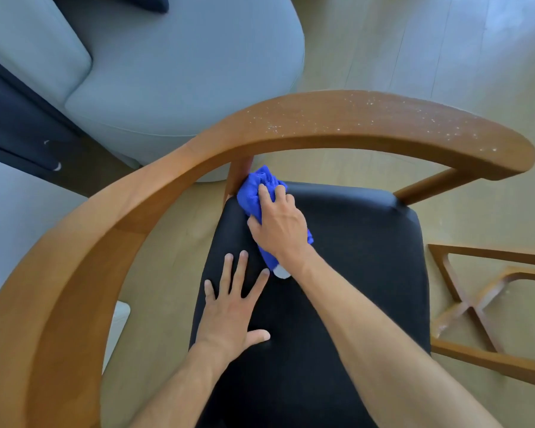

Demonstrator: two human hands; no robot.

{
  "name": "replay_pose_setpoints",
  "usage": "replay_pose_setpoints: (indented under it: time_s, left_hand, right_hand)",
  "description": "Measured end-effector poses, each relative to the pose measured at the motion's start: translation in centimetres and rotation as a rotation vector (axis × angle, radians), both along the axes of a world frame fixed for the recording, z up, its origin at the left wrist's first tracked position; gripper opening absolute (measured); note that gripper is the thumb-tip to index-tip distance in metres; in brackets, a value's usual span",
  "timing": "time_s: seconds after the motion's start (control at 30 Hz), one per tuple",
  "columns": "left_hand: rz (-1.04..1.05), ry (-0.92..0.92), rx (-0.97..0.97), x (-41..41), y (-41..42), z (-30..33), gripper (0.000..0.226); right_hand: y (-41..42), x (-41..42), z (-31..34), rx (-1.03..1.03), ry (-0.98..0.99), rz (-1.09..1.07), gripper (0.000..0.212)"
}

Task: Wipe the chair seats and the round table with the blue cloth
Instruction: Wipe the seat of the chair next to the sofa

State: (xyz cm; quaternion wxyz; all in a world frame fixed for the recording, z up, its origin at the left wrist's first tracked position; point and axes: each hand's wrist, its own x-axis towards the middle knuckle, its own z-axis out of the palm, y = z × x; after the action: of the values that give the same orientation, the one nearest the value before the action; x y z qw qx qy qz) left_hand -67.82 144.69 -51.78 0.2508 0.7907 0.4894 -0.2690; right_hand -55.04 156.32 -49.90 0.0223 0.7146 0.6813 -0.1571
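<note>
A wooden chair with a black seat (359,257) fills the middle of the view, its curved brown backrest rail (306,125) arching over the far side. My right hand (280,225) presses a bunched blue cloth (257,188) onto the seat's far left corner, against a wooden post. A small white tag shows at the cloth's near end. My left hand (233,307) lies flat on the seat with fingers spread, just in front of the cloth, holding nothing. The round table is not in view.
A pale blue-grey sofa (173,66) stands beyond the chair at the upper left. A wooden cross-shaped frame (476,307) lies on the light floor to the right. The backrest rail carries white specks. Something pale stands at the left edge.
</note>
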Motion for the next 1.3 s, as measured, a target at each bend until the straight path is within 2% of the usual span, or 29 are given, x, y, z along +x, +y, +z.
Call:
replay_pose_setpoints:
  time_s: [0.1,0.17,0.27,0.43,0.63,0.7,0.77,0.87,0.97,1.07,1.13,1.17,1.2,1.27,1.3]
  left_hand:
    - [0.017,-0.002,-0.015,0.2,0.0,0.3,0.118]
    - [0.033,0.004,-0.037,0.4,0.0,0.5,0.116]
    - [0.048,-0.014,-0.004,0.3,0.0,0.5,0.118]
    - [0.048,-0.043,0.025,0.1,0.0,0.4,0.121]
    - [0.064,-0.067,0.047,0.0,-0.1,0.3,0.120]
    - [0.067,-0.074,0.044,-0.1,-0.1,0.2,0.119]
    - [0.068,-0.079,0.052,-0.2,-0.1,0.1,0.120]
    - [0.096,-0.112,0.086,-0.4,-0.3,0.1,0.121]
    - [0.188,-0.172,0.114,-0.8,-0.8,0.3,0.120]
    - [0.264,-0.279,0.138,-1.0,-1.3,0.1,0.113]
    - [0.267,-0.265,0.141,-1.1,-1.4,0.1,0.113]
    - [0.265,-0.232,0.143,-1.2,-1.5,0.3,0.114]
    - [0.261,-0.193,0.145,-1.3,-1.6,0.5,0.115]
    - [0.235,-0.122,0.134,-1.4,-1.9,0.8,0.116]
    - [0.215,-0.103,0.123,-1.3,-2.0,0.9,0.116]
  right_hand:
    - [-0.2,2.1,1.0,-0.024,0.021,0.385,0.056]
    - [-0.6,0.1,1.1,-0.064,-0.001,0.502,0.051]
    - [1.0,-1.3,0.7,0.005,-0.028,0.325,0.040]
    - [2.3,4.1,0.0,0.040,0.019,0.166,0.049]
    - [-3.8,16.7,0.6,0.122,0.033,-0.518,0.054]
    - [-5.7,17.1,0.4,0.127,0.067,-0.728,0.057]
    - [-6.4,14.3,-0.3,0.155,0.001,-0.792,0.063]
    - [-7.2,8.0,-0.6,0.144,0.039,-0.690,0.062]
    - [-10.1,4.0,-0.3,0.155,0.115,-0.382,0.059]
    - [-12.8,7.1,0.3,0.188,0.109,0.060,0.059]
    - [-14.5,12.8,0.5,0.166,0.016,0.215,0.060]
    - [-15.4,16.2,0.5,0.174,-0.036,0.143,0.061]
    - [-16.4,19.7,0.7,0.166,-0.069,-0.051,0.060]
    - [-18.1,25.4,1.2,0.044,-0.068,-0.624,0.054]
    - [-18.5,27.0,1.4,-0.012,-0.006,-0.898,0.046]
